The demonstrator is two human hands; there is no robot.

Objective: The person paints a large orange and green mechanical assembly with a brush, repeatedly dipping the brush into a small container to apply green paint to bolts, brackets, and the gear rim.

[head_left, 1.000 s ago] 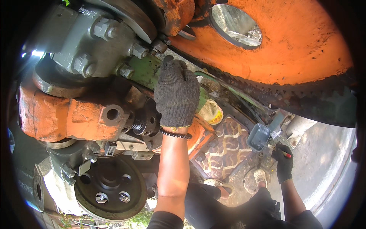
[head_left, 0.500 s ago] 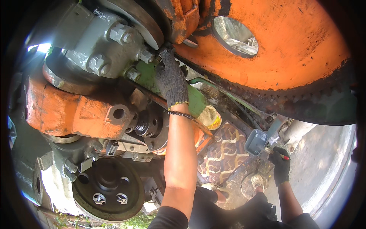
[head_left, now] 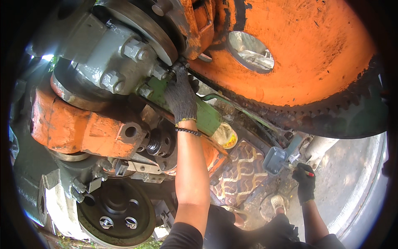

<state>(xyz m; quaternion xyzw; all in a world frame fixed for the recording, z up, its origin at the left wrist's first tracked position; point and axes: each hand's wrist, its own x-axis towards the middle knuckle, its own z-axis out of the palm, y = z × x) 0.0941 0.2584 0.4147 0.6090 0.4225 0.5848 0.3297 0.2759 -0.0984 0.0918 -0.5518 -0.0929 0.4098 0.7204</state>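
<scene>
Left hand (head_left: pixel 181 99), gloved: its fingers are pointing into the gap between the grey cap (head_left: pixel 94 62) and the orange wheel (head_left: pixel 306 58). The tips are blending into dark metal, so whether they are grasping anything I cannot tell.

Right hand (head_left: pixel 305 186), gloved: its fingers are closing round a brush (head_left: pixel 310 174) with a red-ended handle. The brush's other end is pointing toward the grey tray (head_left: pixel 275 161), low on the right; what is supporting the tray is not showing clearly.

Nut (head_left: pixel 159 72), one of several on the cap: sitting just beside the left fingers.

Green bar (head_left: pixel 206 118): running beneath the left hand.

Bracelet (head_left: pixel 188 131), dark, beaded: circling the left wrist, bare of any sleeve.

Tub (head_left: pixel 225 136), round, yellow-sided: standing near the bar's lower end, with a patterned mat (head_left: pixel 242 172) lying just beyond.

Threaded piece (head_left: pixel 155 142): projecting from the orange arm (head_left: pixel 78 124), left of the wrist.

Handling notes, my judgement: probing that gap calls for slow, light fingers, keeping glove and beads clear of the wheel's toothed rim. Holding the brush low over the tray should be catching any drips; a loose, steady grip would be serving best.
</scene>
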